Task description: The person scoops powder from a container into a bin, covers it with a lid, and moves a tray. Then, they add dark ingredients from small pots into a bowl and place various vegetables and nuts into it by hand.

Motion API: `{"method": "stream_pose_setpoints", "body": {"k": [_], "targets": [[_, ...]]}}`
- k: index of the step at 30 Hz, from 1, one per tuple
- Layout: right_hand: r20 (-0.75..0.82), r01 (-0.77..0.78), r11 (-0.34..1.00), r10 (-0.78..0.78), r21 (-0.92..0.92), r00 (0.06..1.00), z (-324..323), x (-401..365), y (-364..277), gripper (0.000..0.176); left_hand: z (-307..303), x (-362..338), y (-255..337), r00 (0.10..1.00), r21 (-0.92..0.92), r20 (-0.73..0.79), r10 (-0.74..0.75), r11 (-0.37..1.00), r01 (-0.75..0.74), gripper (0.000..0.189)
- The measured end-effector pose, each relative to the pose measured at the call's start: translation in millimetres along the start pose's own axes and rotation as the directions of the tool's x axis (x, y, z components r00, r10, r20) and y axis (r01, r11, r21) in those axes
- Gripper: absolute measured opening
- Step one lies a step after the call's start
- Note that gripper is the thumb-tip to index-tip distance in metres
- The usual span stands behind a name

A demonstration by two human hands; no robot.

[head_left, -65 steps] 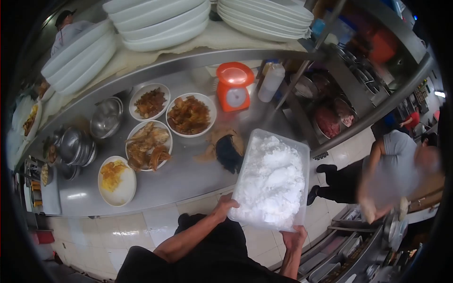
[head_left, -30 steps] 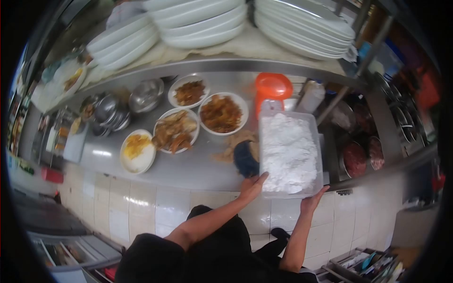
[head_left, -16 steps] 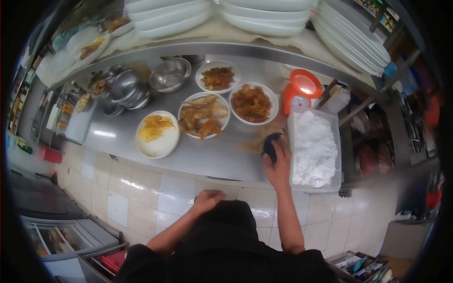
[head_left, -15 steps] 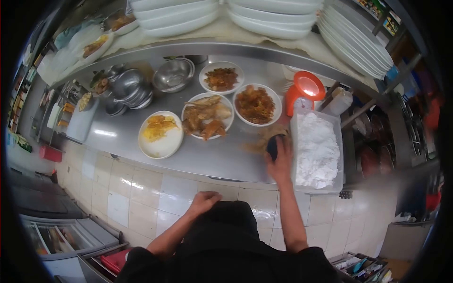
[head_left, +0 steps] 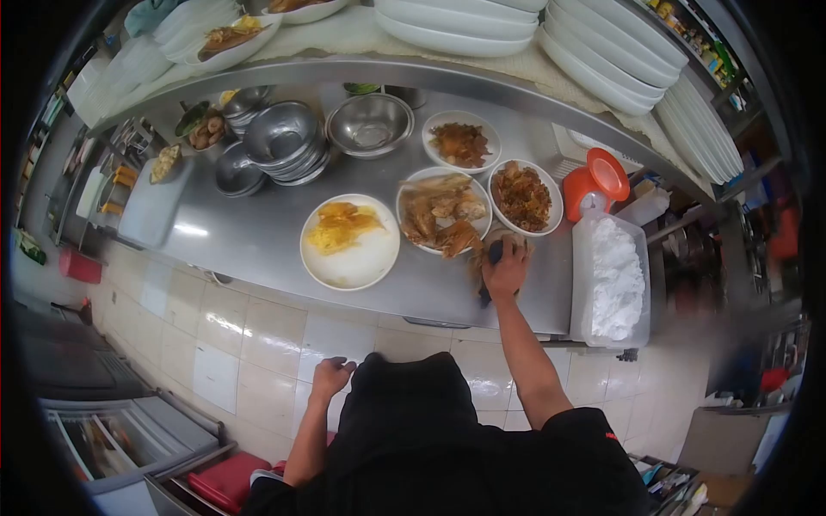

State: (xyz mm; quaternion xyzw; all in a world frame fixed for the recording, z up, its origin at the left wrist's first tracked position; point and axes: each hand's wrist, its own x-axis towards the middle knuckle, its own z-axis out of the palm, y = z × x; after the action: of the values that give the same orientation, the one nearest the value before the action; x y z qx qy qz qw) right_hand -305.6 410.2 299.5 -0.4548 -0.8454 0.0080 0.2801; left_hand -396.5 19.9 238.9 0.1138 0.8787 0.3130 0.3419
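Observation:
My right hand (head_left: pixel 506 268) is wrapped round a dark object (head_left: pixel 495 251) on the steel counter (head_left: pixel 258 258), with something brown and smeared beside it. Just behind it are a white bowl of brown shredded food (head_left: pixel 522 196) and a bowl of pale brown pieces (head_left: pixel 440 213). A third bowl of brown food (head_left: pixel 460 144) stands farther back. Left of these lies a white plate (head_left: pixel 348 268) with yellow food on one side. My left hand (head_left: pixel 332 377) hangs in front of the counter near my body, fingers curled, with nothing visible in it.
A tub of white powder (head_left: pixel 613 279) and an orange scale (head_left: pixel 595 185) stand at the right. Metal bowls (head_left: pixel 282 138) are at the back left, near a white board (head_left: pixel 157 202). An overhead shelf (head_left: pixel 344 70) carries stacked white plates (head_left: pixel 602 56).
The view has shifted, so the counter items sit differently in it. My right hand, with the dark object, is now closer to the bowls and farther from the tub. My left hand has moved left.

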Motion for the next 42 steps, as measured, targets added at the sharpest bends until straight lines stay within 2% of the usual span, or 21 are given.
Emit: {"method": "stream_pose_setpoints", "body": {"k": [3,6,8,9,11,13,15,16,17,18,19,21,23,25,29,33,36,37,39,41,42], "targets": [[0.016,0.096,0.995,-0.096,0.015,0.995,-7.5,-3.2,11.5,0.057,-22.2,12.9,-0.5,0.985,0.066,0.168,0.036,0.997,-0.048,0.045],[0.024,0.014,0.999,-0.013,-0.029,1.0,-23.4,-16.8,39.5,0.059,-35.7,24.0,-20.8,0.984,0.034,0.158,0.088,0.995,-0.094,0.047],[0.024,-0.2,0.964,0.207,-0.174,0.978,-32.2,-20.1,59.4,0.061,-38.0,29.4,-43.2,0.978,0.066,0.194,0.082,0.993,-0.096,0.048],[0.03,-0.201,0.963,0.21,-0.177,0.977,-35.6,-21.0,63.0,0.061,-38.2,29.7,-57.3,0.971,0.098,0.229,0.072,0.99,-0.096,0.05],[-0.016,-0.348,0.873,0.365,-0.342,0.931,-44.4,-17.6,66.9,0.063,-28.2,34.4,-87.0,0.91,0.325,0.414,0.005,0.933,-0.153,0.062],[-0.013,-0.295,0.892,0.309,-0.342,0.951,-53.1,-21.0,56.5,0.066,-19.4,33.8,-102.7,0.8,0.32,0.577,-0.162,0.947,-0.04,0.06],[-0.23,0.072,0.956,-0.141,-0.286,0.963,-68.7,-34.2,27.4,0.055,-26.6,38.2,-108.9,0.746,0.249,0.636,-0.2,0.967,0.047,0.062],[-0.047,0.158,0.987,-0.16,-0.041,0.986,-73.3,-48.0,16.4,0.048,-30.2,35.5,-111.0,0.677,0.188,0.699,-0.228,0.973,0.133,0.063],[0.132,0.187,0.958,-0.218,0.217,0.967,-78.9,-65.0,3.5,0.041,-44.1,33.1,-94.8,0.668,0.259,0.716,-0.203,0.966,0.016,0.063],[0.322,0.048,0.874,-0.229,0.484,0.919,-89.1,-82.3,-23.4,0.032,-44.7,33.2,-91.2,0.742,0.31,0.648,-0.17,0.949,-0.053,0.061],[0.632,-0.232,0.79,-0.237,0.567,0.738,-88.8,-99.2,-32.9,0.035,-44.7,34.4,-89.8,0.808,0.369,0.576,-0.126,0.922,-0.119,0.059],[0.854,-0.283,0.852,-0.3,0.44,0.425,-56.9,-136.0,-27.7,0.057,-31.3,31.0,-94.0,0.865,0.321,0.464,-0.189,0.946,0.035,0.057],[0.984,-0.396,0.902,-0.175,0.173,0.033,-11.9,-172.3,-8.0,0.077,-15.4,18.0,-76.8,0.672,0.02,0.648,-0.36,0.889,0.457,0.059],[0.962,-0.389,0.88,-0.234,0.271,0.14,-1.7,-175.6,6.0,0.065,-18.6,12.0,-70.7,0.665,-0.139,0.699,-0.262,0.863,0.486,0.057],[0.975,-0.209,0.955,-0.221,0.21,-0.03,-3.7,-131.6,15.5,0.049,-24.1,20.5,-111.2,0.779,-0.386,0.602,-0.173,0.791,0.474,0.053],[0.974,-0.131,0.966,-0.228,0.224,-0.014,-43.4,-85.4,-11.6,0.035,-5.6,33.6,-117.7,0.775,-0.415,0.421,-0.47,0.66,0.626,0.052],[0.858,-0.05,0.88,-0.447,0.473,0.253,-46.8,-74.1,-19.3,0.034,18.7,40.1,-112.8,0.76,-0.395,0.439,-0.479,0.657,0.642,0.049],[0.856,-0.042,0.877,-0.455,0.478,0.244,-49.1,-70.7,-21.2,0.034,26.9,40.2,-107.7,0.744,-0.336,0.464,-0.481,0.681,0.651,0.047],[0.889,-0.238,0.856,-0.436,0.458,0.141,-55.5,-61.4,-27.1,0.036,47.1,50.5,-112.9,0.726,-0.304,0.458,-0.513,0.677,0.67,0.042],[0.88,-0.254,0.843,-0.453,0.474,0.138,-49.8,-64.4,-24.6,0.036,80.7,60.9,-149.0,0.925,0.022,0.317,-0.211,0.976,0.216,0.027],[0.875,-0.28,0.829,-0.461,0.485,0.149,-48.1,-66.1,-22.3,0.036,60.8,46.3,-118.6,0.896,0.555,0.38,0.227,0.719,-0.418,0.027]]}}
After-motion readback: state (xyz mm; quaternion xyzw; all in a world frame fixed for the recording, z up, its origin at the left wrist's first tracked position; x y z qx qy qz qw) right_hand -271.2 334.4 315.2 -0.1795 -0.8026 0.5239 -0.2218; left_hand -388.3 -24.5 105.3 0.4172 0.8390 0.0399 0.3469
